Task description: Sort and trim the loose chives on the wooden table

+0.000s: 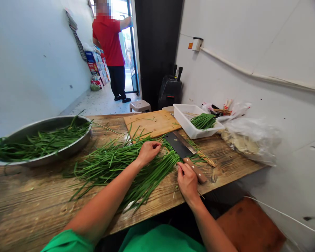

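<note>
My left hand [149,153] is closed in a pinch above a spread pile of long green garlic chives [107,162]; what its fingertips hold, if anything, is too small to make out. Near the table's front edge, my right hand [187,180] is closed around a thin bamboo skewer [201,196], mostly hidden by the hand. Its fingers are close to the ends of an aligned bunch of chives [157,178]. Just beyond that hand lies a cleaver [182,148] with a dark blade and wooden handle, resting over several loose skewers [208,159].
A wide metal basin [68,148] of chives stands at left. Behind the pile are a wooden board [152,122] and a white tray [185,122] holding chive bundles. Plastic bags [249,140] rest by the right wall. A person in red [109,42] stands by the doorway.
</note>
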`<control>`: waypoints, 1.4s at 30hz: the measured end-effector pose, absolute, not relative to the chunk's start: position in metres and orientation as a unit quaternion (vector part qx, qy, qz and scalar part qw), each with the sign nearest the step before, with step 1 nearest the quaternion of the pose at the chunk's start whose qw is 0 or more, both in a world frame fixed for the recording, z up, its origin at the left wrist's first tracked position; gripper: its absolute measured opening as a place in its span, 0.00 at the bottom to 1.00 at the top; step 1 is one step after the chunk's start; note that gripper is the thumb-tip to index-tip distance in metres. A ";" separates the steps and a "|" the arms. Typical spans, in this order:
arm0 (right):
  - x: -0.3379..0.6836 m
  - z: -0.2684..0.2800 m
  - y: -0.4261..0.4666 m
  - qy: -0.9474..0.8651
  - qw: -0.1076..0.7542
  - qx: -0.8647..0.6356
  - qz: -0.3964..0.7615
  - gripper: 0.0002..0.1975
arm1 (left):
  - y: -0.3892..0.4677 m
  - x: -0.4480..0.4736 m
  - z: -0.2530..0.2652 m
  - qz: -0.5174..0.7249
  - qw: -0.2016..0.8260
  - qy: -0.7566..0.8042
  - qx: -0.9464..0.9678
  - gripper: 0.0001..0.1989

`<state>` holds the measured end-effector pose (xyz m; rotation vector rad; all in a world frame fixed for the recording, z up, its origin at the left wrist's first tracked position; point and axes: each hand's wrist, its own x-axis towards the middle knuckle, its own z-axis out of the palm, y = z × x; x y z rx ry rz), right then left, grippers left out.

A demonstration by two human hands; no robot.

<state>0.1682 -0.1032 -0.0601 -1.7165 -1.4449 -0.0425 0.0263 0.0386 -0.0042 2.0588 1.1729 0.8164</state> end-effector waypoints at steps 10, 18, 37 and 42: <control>0.168 -0.061 -0.103 -0.581 0.435 -0.687 -0.021 0.14 | 0.039 0.029 -0.011 0.335 0.319 0.441 0.769 0.13; 0.168 -0.061 -0.103 -0.585 0.431 -0.687 -0.020 0.15 | 0.038 0.028 -0.013 0.352 0.320 0.437 0.763 0.12; 0.169 -0.062 -0.103 -0.576 0.425 -0.697 -0.025 0.15 | 0.019 0.028 0.013 0.260 0.141 0.360 0.885 0.10; 0.168 -0.061 -0.103 -0.578 0.426 -0.696 -0.022 0.14 | 0.056 -0.003 0.021 0.222 0.006 0.389 0.894 0.07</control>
